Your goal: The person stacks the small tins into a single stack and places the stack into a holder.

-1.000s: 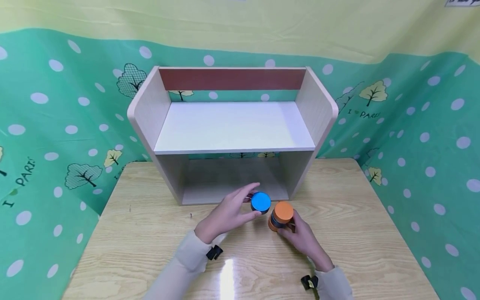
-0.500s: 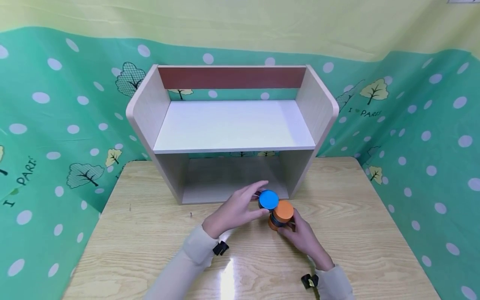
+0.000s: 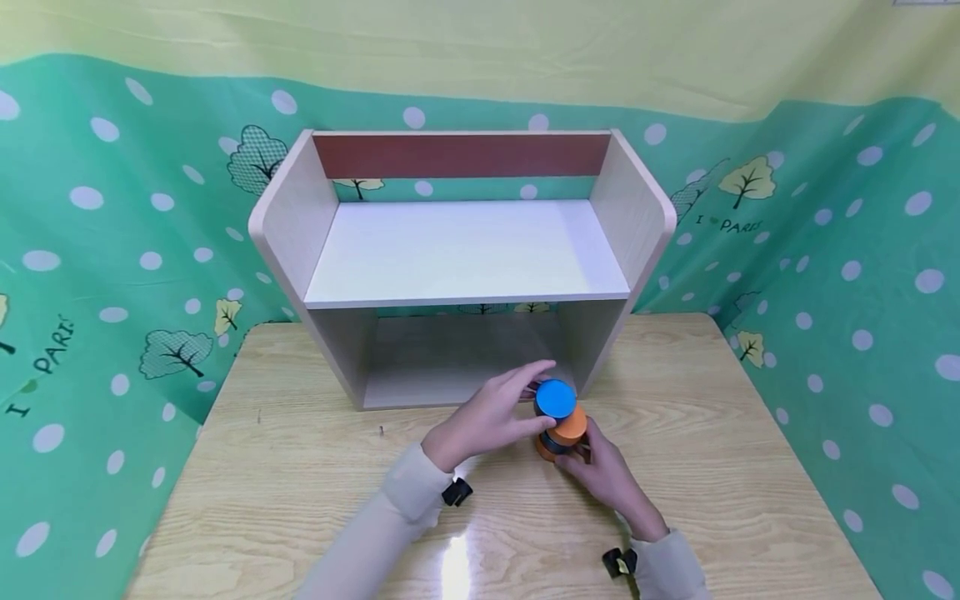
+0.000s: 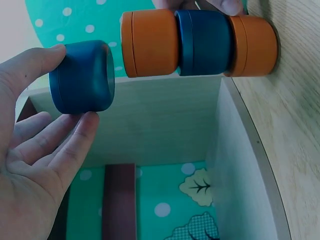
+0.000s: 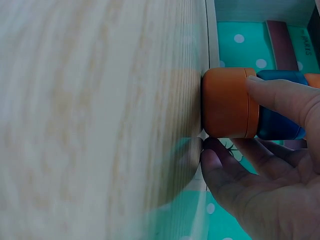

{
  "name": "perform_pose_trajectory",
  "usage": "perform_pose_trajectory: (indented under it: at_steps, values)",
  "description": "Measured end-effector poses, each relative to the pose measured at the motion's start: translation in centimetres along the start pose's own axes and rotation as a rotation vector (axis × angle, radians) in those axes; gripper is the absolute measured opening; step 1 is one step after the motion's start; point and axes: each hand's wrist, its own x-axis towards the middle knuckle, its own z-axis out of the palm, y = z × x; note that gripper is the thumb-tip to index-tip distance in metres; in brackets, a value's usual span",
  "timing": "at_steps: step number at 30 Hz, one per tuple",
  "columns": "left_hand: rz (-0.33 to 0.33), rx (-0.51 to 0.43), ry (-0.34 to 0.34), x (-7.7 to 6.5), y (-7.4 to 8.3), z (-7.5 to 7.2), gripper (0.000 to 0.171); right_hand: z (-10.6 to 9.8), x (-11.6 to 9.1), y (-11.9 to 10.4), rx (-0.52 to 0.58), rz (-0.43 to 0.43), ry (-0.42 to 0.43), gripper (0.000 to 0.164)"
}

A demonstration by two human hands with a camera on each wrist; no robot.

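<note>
My left hand (image 3: 487, 427) pinches a small blue round canister (image 4: 82, 77) between thumb and fingertips. In the left wrist view a narrow gap separates it from the top of a three-high stack. That stack has an orange canister (image 4: 152, 44) on top, a dark blue canister (image 4: 206, 44) in the middle and another orange canister (image 5: 227, 102) at the bottom, upright on the table. My right hand (image 3: 606, 477) holds the lower stack, thumb near the bottom canister's lid seam and fingers round the other side. From the head, the held canister partly covers the top orange one.
Behind the hands stands a two-level shelf unit (image 3: 468, 254) with a white upper board and a lower compartment. The wooden table (image 3: 300, 467) extends to both sides and in front. A green dotted cloth (image 3: 825, 275) hangs around the back and sides.
My left hand has moved right with the blue canister, from beside the stack to over its top orange canister. The right hand and the stack have stayed in place.
</note>
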Motion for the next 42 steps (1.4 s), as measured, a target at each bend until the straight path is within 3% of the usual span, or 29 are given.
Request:
perform_pose_trajectory:
  at_steps: [22,42]
  values:
    - [-0.006,0.005,-0.055,1.1,0.1,1.2,0.076,0.1,0.0,-0.2,-0.045,-0.005,-0.001,0.069]
    - [-0.001,0.028,-0.066,1.4,0.3,2.0,0.075,0.1,0.1,-0.3,-0.048,0.024,0.003,0.072]
